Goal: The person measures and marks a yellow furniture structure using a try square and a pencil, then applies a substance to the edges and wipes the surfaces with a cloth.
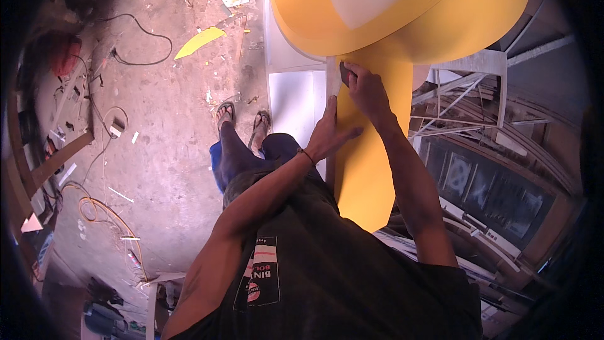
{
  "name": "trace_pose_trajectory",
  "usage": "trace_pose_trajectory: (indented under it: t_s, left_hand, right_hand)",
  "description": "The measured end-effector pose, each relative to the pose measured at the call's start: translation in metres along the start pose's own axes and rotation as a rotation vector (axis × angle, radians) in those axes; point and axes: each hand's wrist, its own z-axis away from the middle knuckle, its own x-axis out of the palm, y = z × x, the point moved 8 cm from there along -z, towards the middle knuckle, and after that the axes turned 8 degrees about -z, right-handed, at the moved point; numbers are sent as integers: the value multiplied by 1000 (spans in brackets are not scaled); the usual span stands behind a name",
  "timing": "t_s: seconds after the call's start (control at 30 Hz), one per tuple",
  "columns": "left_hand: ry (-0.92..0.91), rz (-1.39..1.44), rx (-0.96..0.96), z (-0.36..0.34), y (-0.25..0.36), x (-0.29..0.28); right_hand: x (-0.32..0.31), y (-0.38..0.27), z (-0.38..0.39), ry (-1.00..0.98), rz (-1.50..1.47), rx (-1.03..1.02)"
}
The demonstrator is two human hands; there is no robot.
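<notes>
A long yellow panel [368,170] stretches away from my body, its left side bordered by a pale edge. My right hand [365,88] grips a small dark flat pad [344,73], squeegee-like in shape, at the panel's far left corner. Closer to me, my left hand [328,135] lies open against the panel's left edge, fingers stretched forward and thumb out over the yellow face. A large rounded yellow piece [465,19] with a whitish centre overhangs the panel's far end. Whether the yellow is film or paint I cannot tell.
White panels [296,107] adjoin the yellow one on the left. A yellow offcut [200,41], scraps and a black cable [165,36] lie on the concrete floor [157,132]. An orange hose [94,200] curls at the left. Metal framing [503,88] stands at the right.
</notes>
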Motion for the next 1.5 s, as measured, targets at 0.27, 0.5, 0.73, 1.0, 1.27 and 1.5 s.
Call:
trace_pose_trajectory:
  t_s: [0.27, 0.5, 0.73, 1.0, 1.27, 1.5]
  left_hand:
    - [12, -126, -8, -8, -4, 2]
    - [-21, -9, -32, -5, 6, -11]
    - [41, -160, 15, -10, 10, -14]
    - [-62, 1, -68, -7, 18, -22]
    - [-29, 19, -63, -9, 10, -23]
    - [0, -31, -132, -7, 5, -29]
  right_hand:
    - [1, 5, -7, -7, -15, 49]
    - [9, 0, -15, -49, 9, -5]
    - [6, 2, -17, 8, -43, -63]
    - [10, 0, -21, -36, -30, 3]
    - [10, 1, -20, -71, 15, 73]
    - [14, -1, -25, -41, -1, 41]
